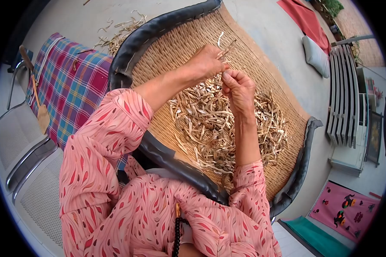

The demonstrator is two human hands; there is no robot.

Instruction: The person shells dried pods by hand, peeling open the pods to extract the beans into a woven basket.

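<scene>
A woven winnowing tray (pixel 167 47) with a black rim lies in front of me, holding a heap of dry, tan pods (pixel 210 124). Above the heap, my left hand (pixel 206 63) is closed on a few dry pods (pixel 228 49) that stick out past its fingers. Just to its right and slightly nearer, my right hand (pixel 239 85) is pinched, its fingertips almost touching the left hand. What the right fingertips hold, if anything, is too small to make out.
Loose dry pods (pixel 125 32) lie on the floor beyond the tray. A plaid cloth (pixel 73 77) and metal chairs (pixel 38 188) are at left. A grey cushion (pixel 315 56), red cloth (pixel 306 21) and stacked slatted panels (pixel 343 94) are at right.
</scene>
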